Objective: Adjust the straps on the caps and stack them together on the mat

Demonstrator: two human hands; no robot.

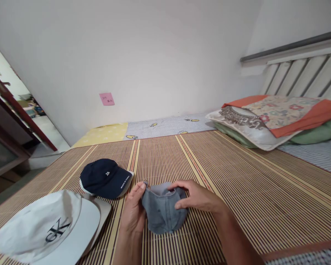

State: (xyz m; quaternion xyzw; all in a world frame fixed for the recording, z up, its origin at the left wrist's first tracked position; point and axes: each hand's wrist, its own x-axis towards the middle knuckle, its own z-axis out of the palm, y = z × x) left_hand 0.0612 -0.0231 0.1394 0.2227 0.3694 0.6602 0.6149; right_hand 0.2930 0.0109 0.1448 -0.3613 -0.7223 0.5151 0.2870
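The left hand (134,208) is closed: its thumb and fingers pinch the edge of a grey-blue cap (160,215), close to a small buckle (145,182) on this edge. The right hand (197,195) is bent around the other side of the same cap, with the thumb on the outer cloth and the fingers over the rim; a gap is seen between thumb and fingers, and the cloth lies between them. The cap is in front of the person, above a striped mat (237,206), with its opening upward.

To the left, a white cap (38,224) bears the dark letters "CK". Behind it, a navy cap (99,176) has a small white emblem, which I cannot read surely, and white writing along its brim, where "BELIEVE" can be read. On the wall (168,66), a pink note (107,99) carries dark handwriting, too small for me to read.
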